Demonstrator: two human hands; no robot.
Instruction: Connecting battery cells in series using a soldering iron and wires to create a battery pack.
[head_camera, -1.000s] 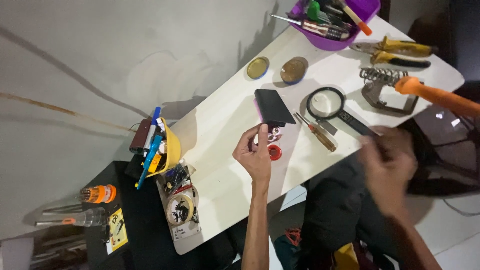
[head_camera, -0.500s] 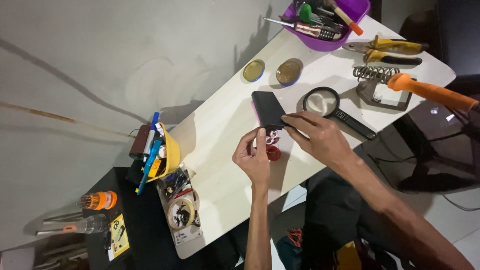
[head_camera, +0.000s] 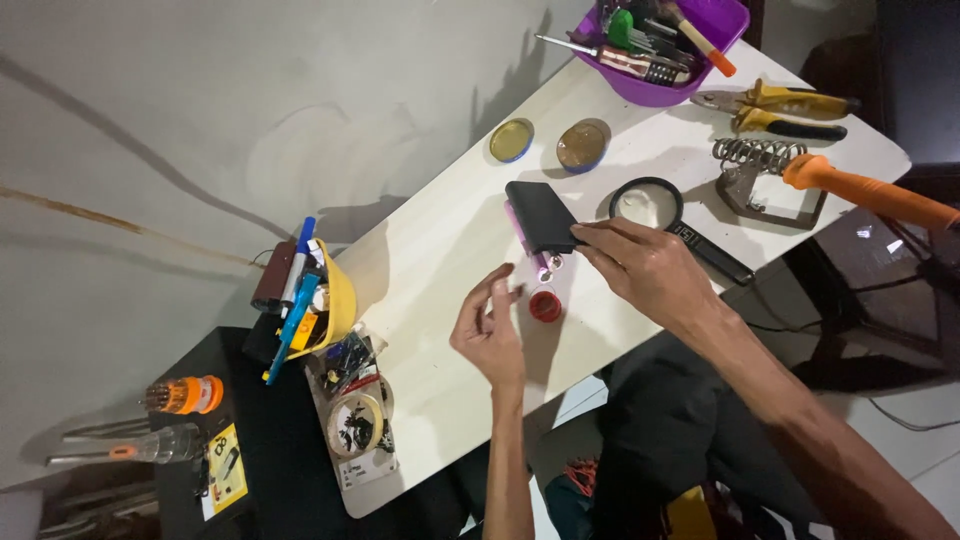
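The left hand (head_camera: 490, 335) is nearest, fingers spread apart and holding nothing. The small red cap (head_camera: 545, 306) lies just beside it on the white table (head_camera: 430, 260). Past the cap, the right hand (head_camera: 645, 268) pinches the near end of the black phone (head_camera: 541, 216). The phone's long side points away, toward the two round tins (head_camera: 547, 143).

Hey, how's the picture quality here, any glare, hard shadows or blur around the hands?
Head view: sharp; right hand on the black device and left hand unblurred; hard shadows on the wall; slight sheen on the magnifying glass.
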